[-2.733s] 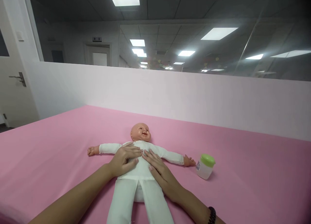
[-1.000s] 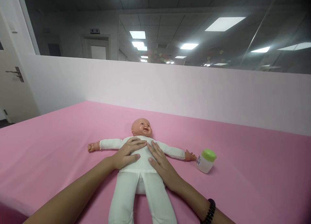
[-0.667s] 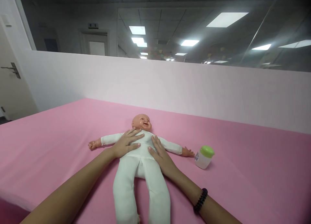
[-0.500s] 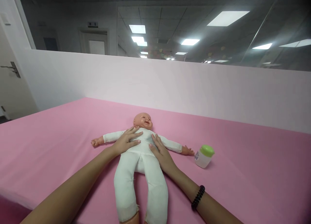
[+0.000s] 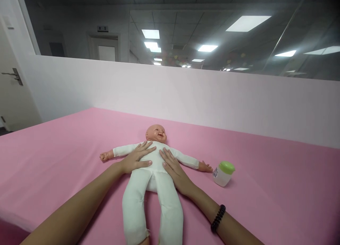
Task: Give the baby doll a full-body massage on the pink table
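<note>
Your left hand (image 5: pixel 136 160) lay flat on the white cloth-bodied baby doll (image 5: pixel 154 176), across its chest, with the fingers spread open and pointing toward your right. Your right hand (image 5: pixel 174 172) rested on the doll's other side, its fingers also open and pointing up toward the chest. Neither hand gripped anything; they pressed on the cloth with a narrow gap between them. The doll lay on its back, its smiling peach plastic head (image 5: pixel 156 133) away from you, its arms stretched out sideways and its legs toward you. It lay on a smooth pink fabric sheet (image 5: pixel 265 209) that covered the whole surface. A white plastic jar with a green lid (image 5: pixel 223 174) stood just beside the doll's outstretched hand on your right. A black beaded bracelet (image 5: pixel 218 218) circled your right wrist. Beyond the sheet rose a low white wall (image 5: pixel 186 100), topped by a glass partition (image 5: pixel 202 36).
</note>
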`<state>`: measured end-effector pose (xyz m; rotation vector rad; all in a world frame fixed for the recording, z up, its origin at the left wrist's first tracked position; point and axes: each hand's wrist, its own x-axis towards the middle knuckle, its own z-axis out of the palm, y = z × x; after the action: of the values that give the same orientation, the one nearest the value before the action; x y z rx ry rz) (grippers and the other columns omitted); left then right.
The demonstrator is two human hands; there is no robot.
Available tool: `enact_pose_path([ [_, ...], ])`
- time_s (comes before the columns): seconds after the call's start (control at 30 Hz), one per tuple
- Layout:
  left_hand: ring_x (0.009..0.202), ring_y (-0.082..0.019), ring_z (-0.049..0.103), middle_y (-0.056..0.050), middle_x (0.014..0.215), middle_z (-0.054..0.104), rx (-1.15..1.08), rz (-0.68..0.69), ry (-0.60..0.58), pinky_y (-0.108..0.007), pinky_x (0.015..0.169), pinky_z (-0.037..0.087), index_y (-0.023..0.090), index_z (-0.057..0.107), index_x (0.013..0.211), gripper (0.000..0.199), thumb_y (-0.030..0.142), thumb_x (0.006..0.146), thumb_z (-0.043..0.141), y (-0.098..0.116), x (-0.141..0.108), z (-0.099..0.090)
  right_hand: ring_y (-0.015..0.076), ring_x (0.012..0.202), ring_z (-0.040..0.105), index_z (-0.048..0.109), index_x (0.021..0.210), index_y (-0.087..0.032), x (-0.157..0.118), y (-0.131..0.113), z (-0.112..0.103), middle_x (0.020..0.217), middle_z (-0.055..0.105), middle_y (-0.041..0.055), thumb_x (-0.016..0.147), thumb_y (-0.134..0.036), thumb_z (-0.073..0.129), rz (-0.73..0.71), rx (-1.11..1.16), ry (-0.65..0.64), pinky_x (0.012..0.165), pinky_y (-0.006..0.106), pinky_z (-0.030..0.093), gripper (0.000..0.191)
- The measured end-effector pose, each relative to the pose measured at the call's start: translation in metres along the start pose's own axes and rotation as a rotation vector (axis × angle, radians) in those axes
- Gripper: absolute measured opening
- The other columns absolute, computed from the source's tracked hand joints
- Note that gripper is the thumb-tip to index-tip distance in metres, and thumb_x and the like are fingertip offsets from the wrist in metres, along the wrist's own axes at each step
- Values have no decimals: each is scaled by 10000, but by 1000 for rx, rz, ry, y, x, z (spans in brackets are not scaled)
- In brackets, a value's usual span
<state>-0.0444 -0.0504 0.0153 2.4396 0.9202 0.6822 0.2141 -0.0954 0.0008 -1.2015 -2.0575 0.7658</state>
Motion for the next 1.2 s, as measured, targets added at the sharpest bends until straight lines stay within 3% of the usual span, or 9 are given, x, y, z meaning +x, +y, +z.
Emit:
enact_pose_path([
  [0.13, 1570, -351, 13, -32, 1701, 101, 12, -85, 27, -601, 1264, 61, 346, 322, 1594, 708, 661, 981, 485, -5, 2, 2, 228, 1593, 65, 272, 1623, -280, 6, 12, 4, 1700, 163, 18, 1040, -605, 348, 50, 27, 90, 1290, 538, 37, 671],
  [0.27, 1574, -332, 19, -20, 1701, 115, 2, -71, 49, -571, 1274, 70, 339, 344, 1589, 657, 634, 1010, 437, -2, -2, 4, 260, 1560, 236, 446, 1556, -215, 5, 16, 5, 1639, 342, 78, 1028, -591, 402, -30, 15, 201, 1289, 536, 137, 650],
  [0.37, 1575, -324, 12, 7, 1699, 127, 42, 22, 12, -579, 1270, 4, 369, 341, 1586, 597, 604, 1038, 378, 6, -5, 4, 259, 1556, 250, 500, 1524, -230, 1, 9, 3, 1613, 389, 76, 1045, -563, 383, -122, 21, 132, 1291, 539, 127, 595],
  [0.47, 1576, -319, 11, 19, 1697, 134, 82, 78, -28, -586, 1264, -18, 390, 315, 1592, 585, 593, 1046, 365, 11, -5, 4, 247, 1579, 157, 430, 1564, -286, -1, 2, 0, 1649, 319, 44, 1058, -557, 345, -139, 7, 12, 1287, 559, 57, 579],
  [0.6, 1578, -299, 34, -8, 1703, 97, 145, -16, 6, -567, 1273, 33, 367, 273, 1609, 587, 579, 1062, 295, 0, -3, 5, 252, 1593, 32, 272, 1622, -333, 3, 7, -4, 1702, 152, 6, 1043, -604, 319, 6, -141, 11, 1262, 601, -28, 642],
  [0.73, 1573, -312, 91, -69, 1695, 149, 266, -181, 132, -589, 1259, 120, 319, 255, 1620, 600, 560, 1072, 222, -27, -5, 7, 246, 1593, 43, 201, 1648, -270, 7, 29, -14, 1710, 129, 30, 1056, -557, 245, 160, -336, 74, 1273, 569, 26, 659],
  [1.0, 1513, -353, 286, -81, 1588, 435, 590, -297, 118, -639, 1237, 35, 277, 383, 1581, 622, 559, 1029, 327, -61, -21, -21, 322, 1559, 200, 315, 1597, -64, 3, 48, -51, 1655, 306, 145, 970, -233, 396, 371, -845, 144, 1262, 574, 113, 654],
  [1.1, 1456, -365, 371, -106, 1512, 518, 664, -346, 141, -684, 1207, -35, 280, 446, 1542, 618, 522, 973, 446, -62, -29, -34, 352, 1491, 329, 405, 1539, -60, -1, 49, -64, 1565, 439, 196, 957, -195, 392, 485, -861, 206, 1228, 628, 154, 598],
  [1.2, 1349, -366, 483, -150, 1373, 615, 712, -472, 194, -719, 1181, -44, 220, 521, 1470, 586, 405, 914, 495, -63, -37, -45, 346, 1310, 523, 590, 1338, -105, -3, 54, -75, 1358, 601, 202, 951, -178, 364, 567, -763, 237, 1157, 646, 279, 453],
])
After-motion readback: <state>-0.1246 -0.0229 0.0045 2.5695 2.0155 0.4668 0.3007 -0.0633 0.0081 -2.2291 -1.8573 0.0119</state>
